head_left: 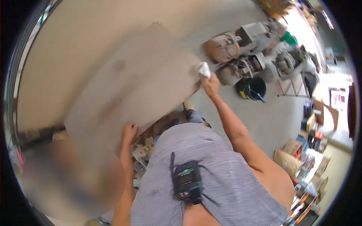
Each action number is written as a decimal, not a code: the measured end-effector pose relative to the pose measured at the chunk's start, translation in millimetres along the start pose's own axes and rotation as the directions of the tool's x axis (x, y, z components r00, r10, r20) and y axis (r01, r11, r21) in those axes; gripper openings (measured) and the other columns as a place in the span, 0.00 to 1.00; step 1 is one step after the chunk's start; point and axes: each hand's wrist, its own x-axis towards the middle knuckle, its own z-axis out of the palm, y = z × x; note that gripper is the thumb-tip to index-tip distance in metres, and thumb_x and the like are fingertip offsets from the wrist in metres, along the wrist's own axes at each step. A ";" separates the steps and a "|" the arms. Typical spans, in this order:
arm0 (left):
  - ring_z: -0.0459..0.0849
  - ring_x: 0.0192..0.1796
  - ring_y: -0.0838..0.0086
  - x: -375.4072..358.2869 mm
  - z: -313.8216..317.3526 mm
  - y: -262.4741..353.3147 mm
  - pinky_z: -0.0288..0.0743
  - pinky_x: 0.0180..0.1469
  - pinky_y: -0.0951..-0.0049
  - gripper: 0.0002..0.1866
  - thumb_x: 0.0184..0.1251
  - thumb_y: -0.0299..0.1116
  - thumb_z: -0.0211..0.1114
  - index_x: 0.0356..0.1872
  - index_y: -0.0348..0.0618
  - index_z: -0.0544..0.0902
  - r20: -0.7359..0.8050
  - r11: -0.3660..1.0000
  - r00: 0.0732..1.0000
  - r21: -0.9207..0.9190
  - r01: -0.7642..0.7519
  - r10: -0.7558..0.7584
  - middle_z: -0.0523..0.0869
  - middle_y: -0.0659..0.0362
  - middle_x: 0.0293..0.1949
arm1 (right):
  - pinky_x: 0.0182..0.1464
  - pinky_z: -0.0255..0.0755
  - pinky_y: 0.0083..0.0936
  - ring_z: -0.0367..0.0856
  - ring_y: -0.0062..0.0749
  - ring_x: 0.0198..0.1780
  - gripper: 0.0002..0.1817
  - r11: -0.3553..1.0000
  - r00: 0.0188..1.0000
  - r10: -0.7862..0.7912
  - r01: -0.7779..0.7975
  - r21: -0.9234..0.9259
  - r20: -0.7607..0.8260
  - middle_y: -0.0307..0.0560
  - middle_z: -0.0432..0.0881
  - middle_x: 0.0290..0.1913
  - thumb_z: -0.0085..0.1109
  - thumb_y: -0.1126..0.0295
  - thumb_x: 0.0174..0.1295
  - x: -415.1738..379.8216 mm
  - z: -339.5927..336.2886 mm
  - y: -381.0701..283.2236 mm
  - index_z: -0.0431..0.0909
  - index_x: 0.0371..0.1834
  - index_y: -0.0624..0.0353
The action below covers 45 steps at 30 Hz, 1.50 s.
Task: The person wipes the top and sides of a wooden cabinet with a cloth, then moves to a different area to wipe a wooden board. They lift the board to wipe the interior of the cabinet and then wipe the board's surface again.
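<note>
A large flat board [135,79], pale brown and blurred, is seen across the upper left and centre of the frame, tilted so that its upper corner lies near the top centre. The left hand [129,132] is placed against the lower edge of the board, just left of centre, with the fingers laid on its surface; whether the edge is gripped cannot be told. The right hand [211,84] is set at the right edge of the board, right of centre in the upper half of the frame, and is closed on a white cloth [204,69], which is pressed against the board's edge.

A grey shirt [211,177] fills the lower centre of the frame, and a black device [186,180] with a small lit display is clipped to it. A shoe [188,104] is visible on the floor below the board's right edge.

Several pieces of machinery [256,49] are grouped on the grey floor [271,116] in the upper right. A black bucket [251,88] stands just below them, well apart from the right hand. Brown paper bags [288,158] and assorted boxes are stacked along the right edge of the frame. A large blurred patch covers the lower left, and nothing can be made out there.
</note>
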 end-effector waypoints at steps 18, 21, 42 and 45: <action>0.82 0.43 0.54 -35.3 46.5 -12.4 0.74 0.44 0.60 0.15 0.61 0.44 0.58 0.41 0.46 0.81 -0.135 0.938 0.973 -0.320 0.134 -0.186 0.84 0.49 0.38 | 0.46 0.73 0.48 0.77 0.56 0.48 0.22 0.877 0.877 0.058 0.183 -0.444 0.477 0.56 0.74 0.51 0.54 0.59 0.58 17.2 71.4 -48.4 0.69 0.53 0.56; 0.82 0.38 0.52 -59.2 100.1 -60.7 0.74 0.39 0.59 0.16 0.62 0.47 0.57 0.38 0.45 0.81 -0.229 0.861 0.958 -0.508 0.032 -0.171 0.84 0.48 0.34 | 0.47 0.74 0.46 0.79 0.52 0.46 0.22 0.906 0.868 0.086 0.136 -0.401 0.489 0.59 0.74 0.51 0.58 0.61 0.52 -7.4 127.7 -1.8 0.72 0.51 0.57; 0.81 0.34 0.76 25.0 -11.5 -70.3 0.73 0.42 0.75 0.13 0.65 0.34 0.58 0.40 0.33 0.79 -0.122 0.775 0.972 -0.627 0.083 -0.202 0.84 0.59 0.30 | 0.44 0.74 0.41 0.81 0.51 0.39 0.17 0.676 0.824 0.529 -0.554 -0.487 -0.203 0.60 0.81 0.35 0.60 0.60 0.45 -7.8 -107.6 130.4 0.80 0.33 0.63; 0.80 0.33 0.77 44.8 -1.7 -94.9 0.73 0.41 0.75 0.12 0.64 0.34 0.58 0.40 0.33 0.80 -0.085 0.789 0.978 -0.606 0.100 -0.189 0.84 0.59 0.29 | 0.42 0.73 0.42 0.80 0.53 0.38 0.16 0.774 0.907 0.338 -0.421 -0.474 -0.253 0.62 0.80 0.34 0.57 0.61 0.47 0.4 -139.1 87.3 0.78 0.31 0.63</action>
